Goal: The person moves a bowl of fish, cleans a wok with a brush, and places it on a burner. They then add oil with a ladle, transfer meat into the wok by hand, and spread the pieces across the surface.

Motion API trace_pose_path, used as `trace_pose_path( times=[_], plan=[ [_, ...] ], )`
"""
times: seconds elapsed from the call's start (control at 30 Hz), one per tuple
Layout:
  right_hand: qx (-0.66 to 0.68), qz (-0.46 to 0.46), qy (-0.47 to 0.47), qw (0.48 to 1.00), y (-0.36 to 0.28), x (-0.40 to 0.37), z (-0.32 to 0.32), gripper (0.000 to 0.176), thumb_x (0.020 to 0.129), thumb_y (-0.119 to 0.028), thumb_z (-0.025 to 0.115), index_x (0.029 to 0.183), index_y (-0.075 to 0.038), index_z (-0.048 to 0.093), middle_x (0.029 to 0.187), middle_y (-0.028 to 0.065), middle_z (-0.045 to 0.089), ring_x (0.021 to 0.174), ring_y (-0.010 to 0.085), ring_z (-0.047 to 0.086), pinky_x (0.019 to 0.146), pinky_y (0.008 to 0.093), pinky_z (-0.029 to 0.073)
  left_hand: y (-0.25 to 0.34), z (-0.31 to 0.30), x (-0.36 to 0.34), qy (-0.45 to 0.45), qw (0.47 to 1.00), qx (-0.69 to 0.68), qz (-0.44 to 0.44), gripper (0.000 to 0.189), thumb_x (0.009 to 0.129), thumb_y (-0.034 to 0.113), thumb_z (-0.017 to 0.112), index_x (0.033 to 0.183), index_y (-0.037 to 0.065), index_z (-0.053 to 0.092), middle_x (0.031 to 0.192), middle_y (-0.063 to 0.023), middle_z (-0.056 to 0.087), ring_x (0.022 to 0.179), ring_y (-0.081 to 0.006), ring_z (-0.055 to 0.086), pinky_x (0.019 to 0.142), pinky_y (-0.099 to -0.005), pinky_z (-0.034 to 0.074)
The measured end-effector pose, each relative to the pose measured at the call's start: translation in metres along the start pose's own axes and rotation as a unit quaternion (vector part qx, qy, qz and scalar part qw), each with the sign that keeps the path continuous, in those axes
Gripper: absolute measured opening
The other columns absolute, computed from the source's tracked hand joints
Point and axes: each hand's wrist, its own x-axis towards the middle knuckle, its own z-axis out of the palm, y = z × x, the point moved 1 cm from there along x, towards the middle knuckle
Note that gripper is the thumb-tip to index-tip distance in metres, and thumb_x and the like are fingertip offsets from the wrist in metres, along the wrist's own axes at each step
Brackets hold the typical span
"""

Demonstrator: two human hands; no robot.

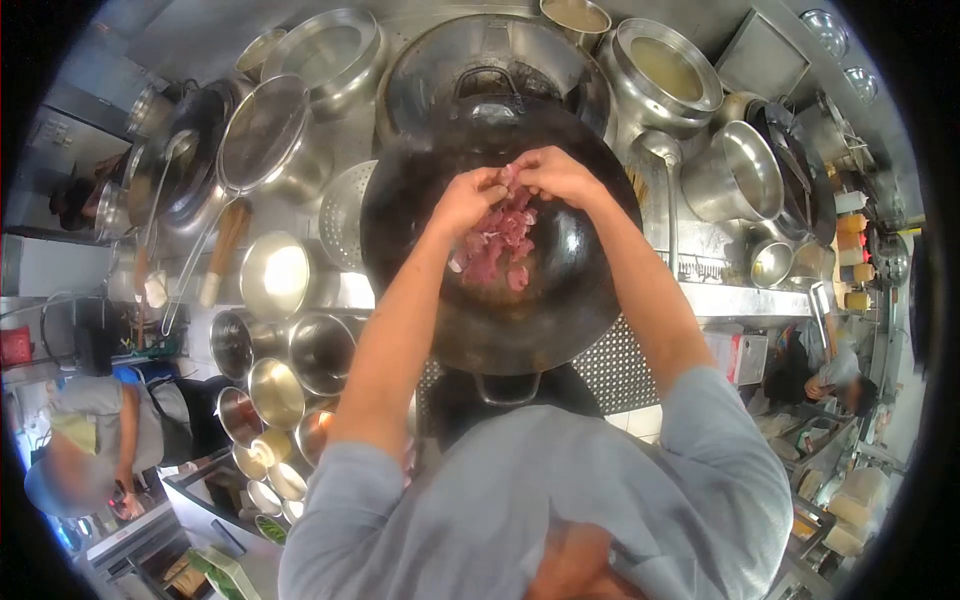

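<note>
The person, in a grey short-sleeved shirt [520, 490], has both bare arms stretched out over a large, dark, round metal wok [530, 335], whose looped metal handle [507, 398] points toward the body. Inside the wok, left of its middle, lies a loose heap of raw, red-pink meat pieces [495, 245], with a few at its edge near the bare dark metal. At the upper end of the heap, the left hand [468, 200] and right hand [552, 178] meet closely, thumbs and fingers bent inward and nearly closed, pinching a pale pink bit of meat [511, 177] between them; how the fingertips divide it is too small to tell. Left of the wok stand a round, silvery perforated ladle [346, 215] and a shiny round metal bowl [274, 276]; a long-handled wire-mesh strainer [262, 135] rests over a metal pot beyond them. To the right, a long-handled steel ladle [660, 148] lies near a deep, open steel pot [735, 172]. Beyond the wok sits a broad, rounded metal vessel [420, 75] with a dark looped handle, flanked by wide steel pots [322, 50]. Further off, a co-worker in grey [100, 420] is at the left, and another [835, 375] at the right.
</note>
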Motion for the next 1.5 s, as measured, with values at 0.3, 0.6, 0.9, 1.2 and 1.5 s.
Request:
trace_pose_path(
  times=[0.3, 0.6, 0.9, 1.2, 1.5],
  plan=[
    [0.002, -0.039, 0.032, 0.999, 0.005, 0.011, 0.003, 0.028, 0.087, -0.023, 0.071, 0.104, 0.000, 0.069, 0.083, 0.0067, 0.069, 0.072, 0.0143, 0.063, 0.056, 0.0277, 0.047, 0.008, -0.005, 0.003, 0.073, 0.995, 0.067, -0.029, 0.027, 0.095, 0.023, 0.064, 0.107, -0.001, 0.069, 0.092, -0.0060, 0.072, 0.084, -0.0125, 0.063, 0.080, -0.0291, 0.048],
    [-0.414, -0.124, 0.267, 0.861, 0.015, 0.030, 0.018, 0.017, 0.084, -0.017, 0.066, 0.089, -0.001, 0.069, 0.094, 0.0233, 0.068, 0.092, 0.0418, 0.068, 0.084, 0.0497, 0.055, -0.013, -0.012, 0.002, 0.292, 0.848, 0.412, 0.159, 0.016, 0.089, 0.013, 0.061, 0.100, 0.007, 0.071, 0.091, -0.0181, 0.067, 0.089, -0.0366, 0.065, 0.081, -0.0452, 0.052],
    [-0.466, -0.124, 0.146, 0.864, 0.053, 0.039, 0.017, 0.017, 0.081, -0.011, 0.062, 0.092, -0.002, 0.071, 0.098, 0.0210, 0.070, 0.094, 0.0387, 0.068, 0.082, 0.0481, 0.056, -0.025, 0.013, 0.041, 0.175, 0.789, 0.550, 0.209, 0.015, 0.085, 0.010, 0.062, 0.097, 0.010, 0.071, 0.091, -0.0092, 0.066, 0.093, -0.0324, 0.062, 0.085, -0.0420, 0.052],
    [-0.547, -0.203, 0.065, 0.810, 0.040, 0.001, 0.022, 0.012, 0.079, -0.014, 0.068, 0.087, -0.007, 0.073, 0.100, 0.0146, 0.065, 0.092, 0.0333, 0.067, 0.079, 0.0439, 0.057, 0.000, 0.011, 0.036, 0.175, 0.838, 0.462, 0.232, 0.013, 0.089, 0.017, 0.062, 0.090, 0.010, 0.073, 0.092, -0.0121, 0.068, 0.089, -0.0341, 0.064, 0.081, -0.0439, 0.052],
    [-0.512, -0.154, 0.138, 0.834, 0.035, 0.015, 0.005, 0.014, 0.078, -0.008, 0.066, 0.090, -0.005, 0.073, 0.108, 0.0158, 0.064, 0.099, 0.0351, 0.067, 0.086, 0.0437, 0.055, -0.025, 0.030, 0.023, 0.069, 0.845, 0.519, 0.113, 0.039, 0.091, 0.019, 0.059, 0.125, 0.000, 0.060, 0.134, -0.0186, 0.056, 0.117, -0.0379, 0.058, 0.094, -0.0461, 0.051]
  ],
)
